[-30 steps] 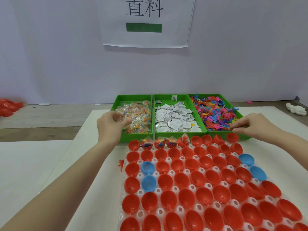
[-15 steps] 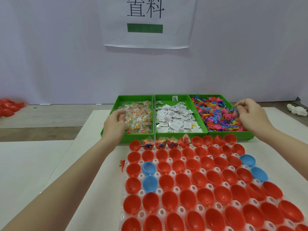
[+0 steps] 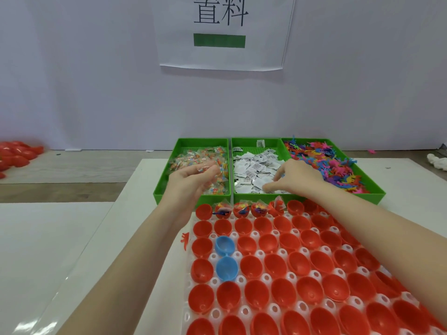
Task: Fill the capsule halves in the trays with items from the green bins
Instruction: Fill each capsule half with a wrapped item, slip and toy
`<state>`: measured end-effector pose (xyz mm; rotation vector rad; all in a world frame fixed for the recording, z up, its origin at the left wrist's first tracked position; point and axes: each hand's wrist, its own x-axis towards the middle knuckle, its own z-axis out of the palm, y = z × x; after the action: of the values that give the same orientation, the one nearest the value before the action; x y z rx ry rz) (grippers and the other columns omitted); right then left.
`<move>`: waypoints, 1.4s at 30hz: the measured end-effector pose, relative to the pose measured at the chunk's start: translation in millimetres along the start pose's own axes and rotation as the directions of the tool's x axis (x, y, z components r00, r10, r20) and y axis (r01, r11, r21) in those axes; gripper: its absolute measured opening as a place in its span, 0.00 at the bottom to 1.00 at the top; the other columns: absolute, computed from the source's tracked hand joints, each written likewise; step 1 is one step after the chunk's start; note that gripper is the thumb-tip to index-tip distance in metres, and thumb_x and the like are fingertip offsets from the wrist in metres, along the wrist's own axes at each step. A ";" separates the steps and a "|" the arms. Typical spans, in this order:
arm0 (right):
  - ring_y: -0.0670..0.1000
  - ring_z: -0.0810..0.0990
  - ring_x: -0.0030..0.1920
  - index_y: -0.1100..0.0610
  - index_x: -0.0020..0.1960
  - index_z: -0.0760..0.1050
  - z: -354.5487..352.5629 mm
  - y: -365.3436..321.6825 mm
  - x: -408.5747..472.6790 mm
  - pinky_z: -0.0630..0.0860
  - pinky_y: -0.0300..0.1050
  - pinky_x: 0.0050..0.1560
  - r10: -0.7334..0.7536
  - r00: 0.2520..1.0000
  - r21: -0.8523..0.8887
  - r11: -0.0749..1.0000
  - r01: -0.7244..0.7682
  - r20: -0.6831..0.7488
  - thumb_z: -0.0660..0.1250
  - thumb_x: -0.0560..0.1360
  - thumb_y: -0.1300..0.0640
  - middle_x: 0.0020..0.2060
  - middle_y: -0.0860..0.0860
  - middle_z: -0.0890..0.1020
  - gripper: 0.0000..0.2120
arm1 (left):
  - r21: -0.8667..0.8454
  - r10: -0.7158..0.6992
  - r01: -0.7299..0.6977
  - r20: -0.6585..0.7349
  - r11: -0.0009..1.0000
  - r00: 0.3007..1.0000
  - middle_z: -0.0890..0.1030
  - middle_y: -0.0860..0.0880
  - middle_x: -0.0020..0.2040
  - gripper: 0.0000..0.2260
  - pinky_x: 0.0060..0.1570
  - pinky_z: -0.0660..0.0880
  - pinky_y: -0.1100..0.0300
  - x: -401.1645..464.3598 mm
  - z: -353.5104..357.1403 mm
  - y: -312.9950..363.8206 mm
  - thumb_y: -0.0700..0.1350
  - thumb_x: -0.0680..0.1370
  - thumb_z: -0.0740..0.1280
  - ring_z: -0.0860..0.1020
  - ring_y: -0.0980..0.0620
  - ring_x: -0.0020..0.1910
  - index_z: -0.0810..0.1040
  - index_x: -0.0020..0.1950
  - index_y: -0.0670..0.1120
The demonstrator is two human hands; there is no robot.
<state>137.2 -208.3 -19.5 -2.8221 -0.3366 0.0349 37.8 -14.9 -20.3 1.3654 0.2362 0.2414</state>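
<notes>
Three green bins stand side by side at the back of the table: the left bin holds clear bead packets, the middle bin white paper slips, the right bin small coloured toys. In front lies the white tray of red capsule halves, with two blue halves. Several back-row halves hold items. My left hand hovers over the left bin and holds a clear bead packet. My right hand is over the middle bin, fingertips down on the slips, with a bit of blue toy by the thumb.
A small red toy lies on the table just left of the tray. A heap of red capsule halves sits far left. A white object lies at the far right, and a paper sign hangs on the wall.
My right hand moved left from the toy bin to the middle bin of slips. My left hand rose from the left bin with a bead packet. The camera came closer to the bins.
</notes>
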 end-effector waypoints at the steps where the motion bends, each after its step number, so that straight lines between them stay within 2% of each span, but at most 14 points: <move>1: 0.52 0.80 0.45 0.57 0.47 0.82 1.8 -2.4 1.2 0.71 0.44 0.41 0.019 1.000 0.012 1.000 -0.019 0.001 0.72 0.66 0.41 0.44 0.51 0.84 0.20 | -0.040 -0.034 0.035 0.026 0.999 0.999 0.82 0.50 0.45 0.03 0.39 0.77 0.70 -0.8 -1.1 1.1 0.38 0.75 0.67 0.80 0.59 0.40 0.80 0.44 0.43; 4: 0.50 0.77 0.38 0.56 0.44 0.82 6.8 -7.4 4.6 0.68 0.41 0.35 0.052 0.999 0.049 0.997 -0.052 0.000 0.73 0.66 0.46 0.37 0.50 0.82 0.14 | -0.133 -0.122 0.130 0.066 0.982 0.990 0.80 0.49 0.47 0.05 0.41 0.78 0.69 -4.1 -4.2 2.2 0.36 0.79 0.60 0.80 0.57 0.43 0.76 0.47 0.39; 7: 0.51 0.77 0.38 0.52 0.36 0.79 10.1 -7.8 7.9 0.68 0.40 0.33 0.059 0.998 0.121 0.991 -0.057 -0.018 0.72 0.66 0.55 0.44 0.51 0.82 0.02 | -0.109 -0.103 0.109 0.056 0.988 0.993 0.79 0.49 0.48 0.06 0.47 0.78 0.68 -8.3 -4.3 2.1 0.36 0.79 0.59 0.79 0.57 0.44 0.76 0.49 0.40; 10: 0.57 0.80 0.49 0.62 0.42 0.81 11.3 -5.4 10.2 0.76 0.50 0.45 0.048 0.998 0.226 0.973 -0.040 -0.029 0.71 0.68 0.59 0.52 0.56 0.82 0.06 | -0.015 -0.024 0.025 0.021 1.000 0.999 0.82 0.53 0.42 0.07 0.52 0.76 0.65 -13.4 0.3 3.4 0.38 0.78 0.62 0.81 0.60 0.40 0.78 0.43 0.43; 12: 0.58 0.79 0.54 0.66 0.43 0.80 6.7 -5.3 7.2 0.74 0.51 0.52 0.019 0.998 0.343 0.939 0.002 -0.057 0.71 0.70 0.59 0.53 0.56 0.82 0.09 | 0.033 0.038 -0.038 -0.008 0.999 0.999 0.83 0.55 0.33 0.05 0.47 0.77 0.67 -17.4 5.3 3.7 0.39 0.76 0.65 0.81 0.61 0.35 0.79 0.42 0.46; 15: 0.44 0.75 0.40 0.60 0.39 0.79 -9.2 -13.8 -8.5 0.69 0.41 0.46 0.006 0.995 0.660 0.749 0.065 -0.104 0.71 0.71 0.58 0.40 0.47 0.80 0.06 | 0.056 0.146 -0.144 -0.031 0.988 0.989 0.83 0.55 0.32 0.04 0.37 0.77 0.71 -22.4 12.9 4.5 0.39 0.74 0.69 0.82 0.59 0.34 0.80 0.42 0.48; 18: 0.43 0.61 0.23 0.57 0.37 0.78 -29.0 -23.3 -32.6 0.67 0.32 0.34 -0.107 0.994 0.857 0.511 0.068 -0.015 0.71 0.69 0.56 0.20 0.44 0.65 0.05 | 0.064 0.194 -0.195 0.026 0.979 0.981 0.84 0.54 0.35 0.04 0.37 0.76 0.71 -27.2 22.0 8.4 0.39 0.74 0.69 0.83 0.57 0.36 0.81 0.44 0.48; 21: 0.43 0.58 0.23 0.56 0.36 0.78 -37.6 -33.8 -53.5 0.63 0.30 0.28 -0.213 0.977 0.853 0.515 0.082 0.034 0.70 0.69 0.55 0.21 0.45 0.61 0.06 | -0.004 0.148 -0.149 0.100 0.989 0.984 0.84 0.47 0.39 0.04 0.39 0.77 0.69 -31.5 31.6 13.2 0.38 0.75 0.67 0.83 0.54 0.39 0.81 0.47 0.43; 24: 0.43 0.60 0.23 0.57 0.37 0.79 -40.4 -35.8 -61.5 0.64 0.30 0.28 -0.168 0.986 0.808 0.578 0.115 -0.019 0.71 0.69 0.54 0.24 0.48 0.64 0.06 | -0.081 0.109 -0.098 0.150 0.992 0.983 0.84 0.45 0.40 0.05 0.42 0.78 0.67 -35.9 37.5 16.5 0.39 0.77 0.65 0.83 0.53 0.40 0.81 0.47 0.42; 28: 0.44 0.62 0.26 0.57 0.39 0.79 -42.9 -32.2 -70.9 0.65 0.28 0.27 -0.189 0.980 0.811 0.564 0.155 -0.056 0.71 0.69 0.53 0.32 0.56 0.68 0.07 | 0.004 0.177 -0.180 0.158 0.984 0.971 0.84 0.43 0.43 0.06 0.43 0.78 0.68 -40.6 41.6 16.8 0.40 0.77 0.65 0.83 0.54 0.40 0.81 0.48 0.42; 32: 0.43 0.61 0.24 0.56 0.37 0.79 -43.8 -29.4 -81.7 0.65 0.27 0.28 -0.192 0.977 0.834 0.519 0.184 -0.096 0.71 0.66 0.53 0.25 0.50 0.66 0.07 | 0.056 0.204 -0.211 0.111 0.976 0.973 0.84 0.42 0.41 0.07 0.41 0.77 0.68 -43.1 47.1 13.0 0.39 0.77 0.65 0.82 0.56 0.37 0.81 0.50 0.40; 35: 0.44 0.61 0.24 0.57 0.37 0.78 -41.8 -29.6 -87.9 0.62 0.33 0.27 -0.160 0.979 0.818 0.540 0.197 -0.129 0.71 0.68 0.55 0.26 0.51 0.69 0.06 | -0.037 0.138 -0.133 0.223 0.990 0.965 0.84 0.44 0.43 0.08 0.43 0.78 0.67 -45.8 50.4 15.3 0.42 0.78 0.63 0.83 0.53 0.40 0.82 0.46 0.43; 39: 0.40 0.65 0.20 0.56 0.36 0.76 -40.2 -31.5 -95.3 0.62 0.27 0.24 -0.126 0.970 0.807 0.539 0.241 -0.205 0.71 0.69 0.56 0.20 0.43 0.70 0.07 | 0.003 0.179 -0.187 0.289 0.982 0.941 0.85 0.49 0.42 0.08 0.43 0.76 0.70 -51.4 54.8 13.0 0.44 0.78 0.64 0.83 0.56 0.42 0.82 0.46 0.44; 42: 0.42 0.63 0.22 0.52 0.44 0.75 -39.5 -28.7 -98.8 0.64 0.29 0.25 -0.143 0.974 0.787 0.575 0.225 -0.175 0.70 0.70 0.51 0.21 0.44 0.66 0.07 | 0.026 0.207 -0.217 0.218 0.976 0.954 0.83 0.49 0.37 0.06 0.40 0.77 0.69 -50.1 53.4 10.4 0.38 0.77 0.64 0.82 0.58 0.37 0.81 0.45 0.41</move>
<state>37.0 -216.2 25.6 -1.8502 -0.4519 0.0066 6.0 -78.1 1.3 1.4549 -0.0867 0.2661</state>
